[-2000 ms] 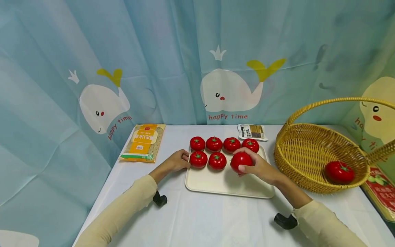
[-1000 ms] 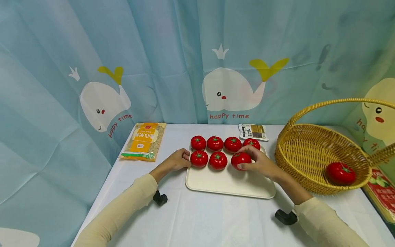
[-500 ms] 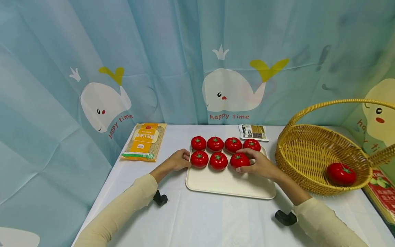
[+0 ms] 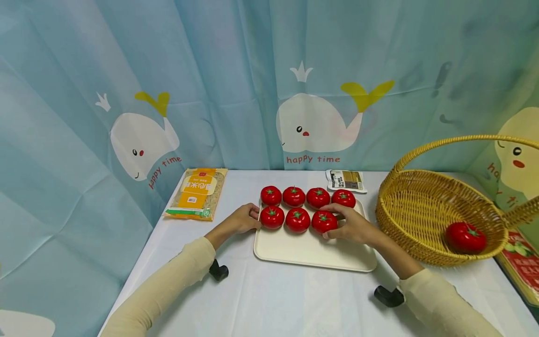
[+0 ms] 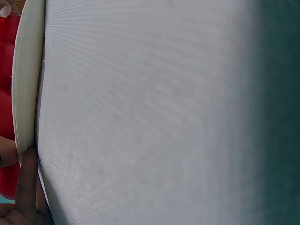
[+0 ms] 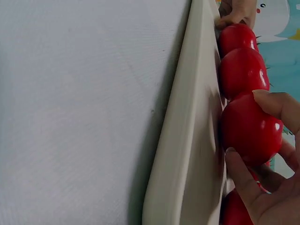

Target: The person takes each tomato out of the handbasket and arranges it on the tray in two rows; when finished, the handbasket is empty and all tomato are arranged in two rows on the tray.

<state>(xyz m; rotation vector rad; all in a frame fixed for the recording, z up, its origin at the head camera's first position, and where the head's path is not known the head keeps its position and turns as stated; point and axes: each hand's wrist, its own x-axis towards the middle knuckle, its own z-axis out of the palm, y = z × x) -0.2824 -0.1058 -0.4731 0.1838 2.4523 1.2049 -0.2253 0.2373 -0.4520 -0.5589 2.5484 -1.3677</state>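
On the white table lies a cream tray [image 4: 309, 252] bearing two rows of shiny red tomatoes. My left hand [image 4: 242, 219] holds the tray's left rim, its thumb over the edge and a finger against the outer wall [image 5: 26, 89]. With thumb and fingers spread around its right side, my right hand [image 4: 353, 225] holds the rightmost tomato [image 4: 323, 222] of the front row. In the right wrist view that tomato [image 6: 251, 131] sits low on the tray, in line with its neighbours. The back row [image 4: 293, 196] ends in a tomato [image 4: 343, 198] just behind my right hand.
A wicker basket [image 4: 414, 224] with a tall handle stands at right, one tomato [image 4: 465, 237] inside. An orange grain packet [image 4: 195, 194] lies back left and a small white pouch [image 4: 346, 180] behind the tray. A red printed package [image 4: 521, 257] lies beyond the basket.
My right hand has lowered the tomato from above the tray into the front row, then shifted it slightly left towards its neighbour. The left hand has stayed at the rim.
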